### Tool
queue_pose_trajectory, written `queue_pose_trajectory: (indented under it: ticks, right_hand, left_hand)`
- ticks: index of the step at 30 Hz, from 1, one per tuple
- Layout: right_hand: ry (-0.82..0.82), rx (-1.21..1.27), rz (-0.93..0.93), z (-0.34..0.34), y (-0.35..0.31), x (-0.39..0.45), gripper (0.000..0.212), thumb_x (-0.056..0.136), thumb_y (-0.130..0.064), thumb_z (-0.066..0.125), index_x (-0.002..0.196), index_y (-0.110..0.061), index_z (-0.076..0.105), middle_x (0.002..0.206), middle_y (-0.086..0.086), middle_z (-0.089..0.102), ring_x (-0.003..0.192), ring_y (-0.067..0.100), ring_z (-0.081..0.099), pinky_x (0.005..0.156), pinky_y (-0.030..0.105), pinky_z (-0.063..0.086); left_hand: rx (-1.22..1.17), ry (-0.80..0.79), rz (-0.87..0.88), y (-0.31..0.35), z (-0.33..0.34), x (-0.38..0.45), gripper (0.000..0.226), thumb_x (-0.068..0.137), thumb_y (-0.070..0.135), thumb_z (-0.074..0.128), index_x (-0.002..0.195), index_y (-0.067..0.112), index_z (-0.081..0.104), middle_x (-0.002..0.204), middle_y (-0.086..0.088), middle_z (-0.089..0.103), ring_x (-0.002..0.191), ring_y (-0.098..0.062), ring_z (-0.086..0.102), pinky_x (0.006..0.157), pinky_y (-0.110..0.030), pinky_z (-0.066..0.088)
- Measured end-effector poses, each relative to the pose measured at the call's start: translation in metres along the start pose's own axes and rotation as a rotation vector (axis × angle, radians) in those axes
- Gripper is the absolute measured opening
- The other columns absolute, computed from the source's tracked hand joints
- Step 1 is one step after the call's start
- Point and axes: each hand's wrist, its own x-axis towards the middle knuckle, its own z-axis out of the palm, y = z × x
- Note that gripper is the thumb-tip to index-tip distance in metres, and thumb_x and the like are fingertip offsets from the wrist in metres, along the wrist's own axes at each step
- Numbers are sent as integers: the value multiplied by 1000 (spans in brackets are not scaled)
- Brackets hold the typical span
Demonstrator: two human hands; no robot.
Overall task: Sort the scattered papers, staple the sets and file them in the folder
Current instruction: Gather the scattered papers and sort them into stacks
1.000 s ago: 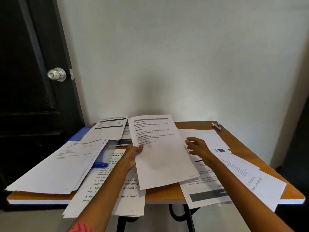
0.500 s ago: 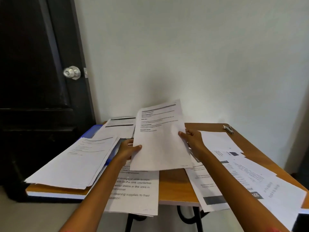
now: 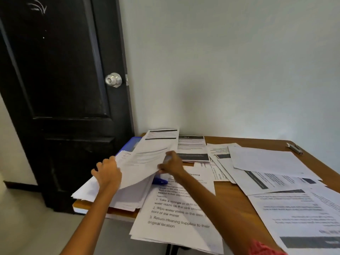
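The stack of papers (image 3: 117, 192) lies at the wooden table's (image 3: 237, 192) left edge, its near corner overhanging, long axis running from that corner toward the wall. The left hand (image 3: 108, 173) grips the top sheet's (image 3: 143, 168) left edge; the right hand (image 3: 171, 165) pinches its right edge, the sheet bowed over the stack. Right of the stack, loose sheets (image 3: 266, 173) cover most of the table; the stapler (image 3: 295, 148) sits far right.

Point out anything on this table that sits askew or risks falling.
The instruction sheet with large numbered steps hangs well over the table's front edge. The pile at the left corner juts past the edge too. Sheets on the right lie fanned at mixed angles.
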Motion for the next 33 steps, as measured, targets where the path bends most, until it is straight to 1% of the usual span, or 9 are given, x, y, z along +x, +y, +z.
queue_pose_trajectory:
  ticks: [3,6,9,13,17,20,24,28,33]
  right_hand:
    - [15,-206,-42,35,24,9,50,70,-7,77,106,-19,44,115,14,57,97,35,63,78,44,57]
    - [25,-341,-129,42,34,12,44,74,-21,78,105,-19,46,111,14,60,87,26,62,66,25,54]
    - [58,-461,-261,22,31,12,37,82,-26,71,109,-6,54,105,12,62,88,24,62,74,27,52]
    - [128,-502,-329,-35,27,9,23,89,-20,62,105,-4,58,92,11,65,64,13,62,60,26,56]
    - [307,-695,-243,-123,38,13,25,90,-24,60,110,-9,57,101,11,68,81,17,61,72,25,49]
    - [394,-846,-49,-188,51,13,46,89,-33,60,127,-9,47,123,11,59,109,24,58,86,29,46]
    - [412,-1059,159,-237,75,14,65,86,-46,58,136,-12,33,135,13,46,125,29,43,105,41,36]
    - [431,-1152,50,-234,94,15,41,94,-43,43,123,-12,45,119,8,58,109,22,56,95,34,43]
    - [366,-1368,-153,-226,91,14,28,98,-28,44,112,-12,61,104,4,66,93,16,64,78,21,45]
  left_hand:
    - [-103,-134,36,-6,23,0,38,95,36,48,129,19,48,130,-9,51,123,-29,41,105,-49,27]
    - [-27,-240,53,-7,38,-4,39,92,40,51,125,19,50,132,-7,49,123,-26,41,106,-50,29]
    - [84,-274,32,-1,38,-1,34,93,35,52,124,20,50,130,-6,48,123,-26,40,106,-50,31]
    - [6,-198,80,28,38,-3,22,94,17,51,116,19,55,125,-5,53,122,-25,41,107,-49,28]
    - [-233,-136,203,82,35,-14,22,94,17,51,113,14,60,121,-6,57,116,-24,47,99,-39,36]
    - [-336,-184,297,126,38,-28,23,93,18,51,113,13,62,116,-8,61,110,-25,52,89,-33,43]
    - [-458,-255,346,175,47,-55,21,93,18,53,108,6,61,89,0,56,87,-15,54,73,-22,39]
    - [-460,-257,420,200,57,-70,21,92,21,56,111,13,61,113,-3,62,103,-17,57,82,-22,43]
    - [-424,-271,440,206,63,-73,22,91,20,57,112,16,61,115,-1,63,104,-14,58,84,-22,44]
